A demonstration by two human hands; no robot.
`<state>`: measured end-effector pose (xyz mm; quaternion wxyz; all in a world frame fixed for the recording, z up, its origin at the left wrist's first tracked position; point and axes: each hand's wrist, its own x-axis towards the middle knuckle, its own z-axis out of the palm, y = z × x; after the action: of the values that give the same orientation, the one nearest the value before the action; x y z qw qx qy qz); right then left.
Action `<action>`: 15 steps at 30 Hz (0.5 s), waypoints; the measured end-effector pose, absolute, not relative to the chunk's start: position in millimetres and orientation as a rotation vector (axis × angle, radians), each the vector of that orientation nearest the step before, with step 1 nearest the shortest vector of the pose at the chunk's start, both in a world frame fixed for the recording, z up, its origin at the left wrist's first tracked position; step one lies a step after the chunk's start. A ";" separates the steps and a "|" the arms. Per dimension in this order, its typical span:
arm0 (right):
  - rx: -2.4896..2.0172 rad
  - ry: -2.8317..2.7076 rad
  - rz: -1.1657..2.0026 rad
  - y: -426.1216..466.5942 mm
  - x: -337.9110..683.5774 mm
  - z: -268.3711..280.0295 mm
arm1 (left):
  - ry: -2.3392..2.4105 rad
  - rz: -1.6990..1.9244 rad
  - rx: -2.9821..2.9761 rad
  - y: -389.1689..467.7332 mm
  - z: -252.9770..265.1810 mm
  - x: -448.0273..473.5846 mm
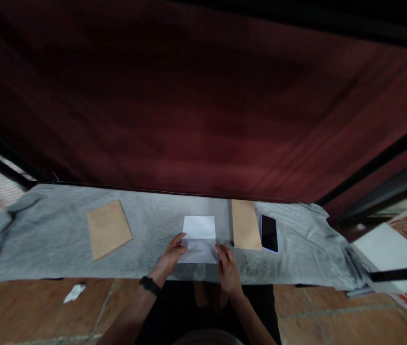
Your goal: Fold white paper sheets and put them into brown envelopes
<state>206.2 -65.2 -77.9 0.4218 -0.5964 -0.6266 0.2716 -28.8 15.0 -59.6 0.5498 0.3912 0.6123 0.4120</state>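
Observation:
A white sheet of paper [199, 227] with a crease across its middle lies in front of me on the grey cloth. My left hand [173, 251] grips its left edge, thumb and fingers closed at the side near the crease. On the opposite edge, my right hand [227, 263] pinches the paper at about the same height. The lower half of the sheet tilts slightly and looks greyer than the upper half. A dark band sits on my left wrist.
A stack of brown envelopes [246, 225] is right of the paper, beside a phone [269, 233]. More brown envelopes [108, 230] lie to the left. Grey cloth [56, 239] covers the narrow surface. A dark red panel [203, 120] rises behind it. A white scrap [74, 293] is on the tiled floor.

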 end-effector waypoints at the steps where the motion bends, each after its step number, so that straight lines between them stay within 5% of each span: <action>1: -1.483 -1.687 0.615 -65.2 206.8 -79.1 | 1.429 0.958 0.928 14.1 -60.7 -29.4; 10: -1.445 -2.125 0.483 -57.7 211.4 -79.5 | 1.664 0.805 1.738 13.8 -54.6 -33.4; 15: -1.462 -2.115 0.488 -57.6 209.9 -78.1 | 1.303 0.630 2.193 29.6 -55.4 6.2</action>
<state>209.9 -57.6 -78.1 0.2591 -0.5396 -0.7805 0.1802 6.2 29.6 -55.4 0.2541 0.8073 0.4796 0.2318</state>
